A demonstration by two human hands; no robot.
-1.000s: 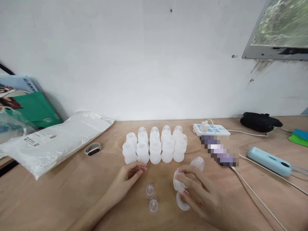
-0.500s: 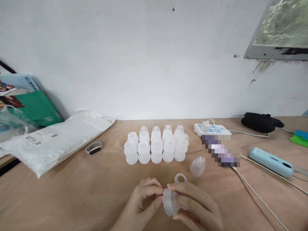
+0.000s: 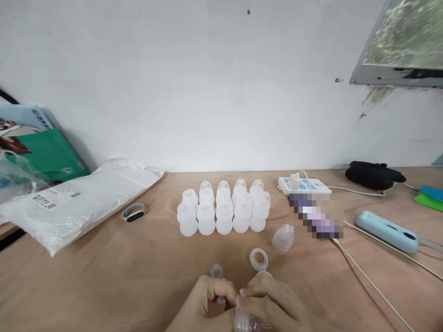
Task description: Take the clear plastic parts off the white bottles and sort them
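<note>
At the lower edge, my right hand (image 3: 278,299) is closed round a clear ridged bottle cap (image 3: 243,320), partly cut off by the frame. My left hand (image 3: 207,306) is curled, with its fingertips pressed together at the cap's left rim. A small clear teat-like piece (image 3: 217,270) shows just beyond the left fingers; whether that hand touches it is unclear. A translucent ring (image 3: 259,260) lies flat past my right hand, and another pale rim (image 3: 265,274) is mostly hidden by the fingers. Farther right stands a clear domed bottle top (image 3: 283,239).
White baby bottles (image 3: 224,223) stand in two rows, several with clear domes. To the left lie a grey wristband (image 3: 134,213) and a white plastic parcel (image 3: 83,198). At right are a power strip (image 3: 316,185), a blurred phone (image 3: 313,216), cables and a light-blue device (image 3: 386,232).
Both hands have drawn lower and nearer me with the ridged cap. The ring beyond my right hand is now fully uncovered, and the small teat-like piece has come into view beyond my left hand.
</note>
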